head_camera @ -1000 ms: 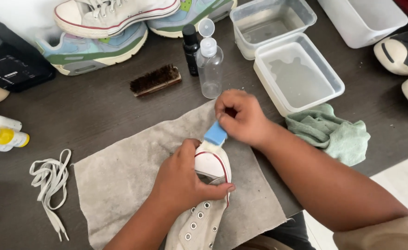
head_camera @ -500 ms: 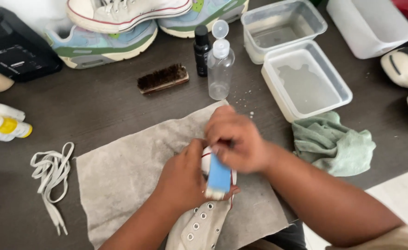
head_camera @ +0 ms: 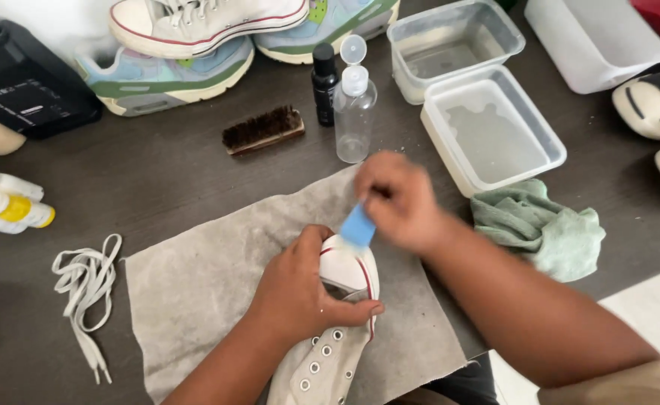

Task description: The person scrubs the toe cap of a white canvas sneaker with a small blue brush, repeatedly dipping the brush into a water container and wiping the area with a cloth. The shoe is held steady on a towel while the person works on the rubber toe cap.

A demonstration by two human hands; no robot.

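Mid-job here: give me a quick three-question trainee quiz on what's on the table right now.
1. True or false: the left hand steadies the white sneaker on the grey cloth.
2. What does the right hand hold? A) wooden brush B) blue brush C) green rag
3. Fill in: the loose laces lie to the ____ of the cloth.

Key: 1 true. 2 B: the blue brush is at the sneaker's toe; the wooden brush and green rag lie untouched. 3 left.
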